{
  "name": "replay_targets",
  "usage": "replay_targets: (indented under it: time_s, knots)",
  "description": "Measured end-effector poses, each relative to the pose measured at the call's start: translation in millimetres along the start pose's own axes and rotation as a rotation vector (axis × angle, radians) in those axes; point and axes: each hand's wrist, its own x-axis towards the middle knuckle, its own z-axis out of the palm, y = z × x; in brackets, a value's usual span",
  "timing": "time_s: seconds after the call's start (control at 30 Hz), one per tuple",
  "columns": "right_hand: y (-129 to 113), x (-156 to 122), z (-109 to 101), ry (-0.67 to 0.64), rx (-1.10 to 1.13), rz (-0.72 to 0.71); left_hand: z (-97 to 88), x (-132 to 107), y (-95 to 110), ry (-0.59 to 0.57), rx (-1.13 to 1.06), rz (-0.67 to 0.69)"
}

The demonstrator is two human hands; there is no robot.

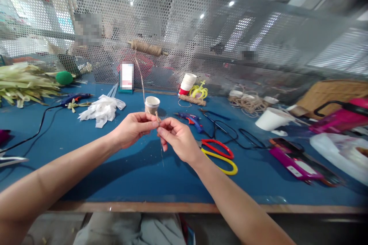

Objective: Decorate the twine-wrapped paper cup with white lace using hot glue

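Observation:
My left hand (137, 127) and my right hand (177, 137) meet above the middle of the table, fingertips pinched together. Between them is a short piece of brown twine (157, 116), its upper end poking up. A thin loose strand (162, 157) dangles below the fingers. Just behind the left fingers stands a small white paper cup (151, 103) with brown twine around its side. A line of twine (140, 69) runs down to the cup from a twine spool (146, 48) mounted on the mesh panel. The fingers partly cover the piece they pinch.
Red-and-yellow scissors (220, 157) lie beside my right forearm, with a blue glue gun (193, 121) behind them. White strips (102, 108) are heaped at left near another glue gun (76, 98). A phone (127, 76) leans against the perforated panel (184, 23). Corn husks (25, 82) fill the far left.

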Motion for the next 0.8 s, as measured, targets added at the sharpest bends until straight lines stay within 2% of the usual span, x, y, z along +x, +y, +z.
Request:
replay_targets:
  time_s: [0.17, 0.33, 0.43, 0.8]
  knots:
    - [-3.9, -3.9, 3.3, 0.04, -0.104, -0.016, 3.1, -2.2, -0.7, 0.039, 0.078, 0.092]
    - [-0.3, -1.0, -2.1, -0.129, 0.078, 0.028, -0.4, -2.8, 2.5, -0.068, 0.064, 0.057]
    - [0.7, 1.1, -4.5, -0.154, 0.119, 0.034, -2.8, -2.0, 3.8, -0.106, 0.034, 0.015]
    - [1.0, -2.9, 2.1, 0.06, -0.301, -0.094, -1.4, 1.5, -2.3, 0.1, 0.16, 0.039]
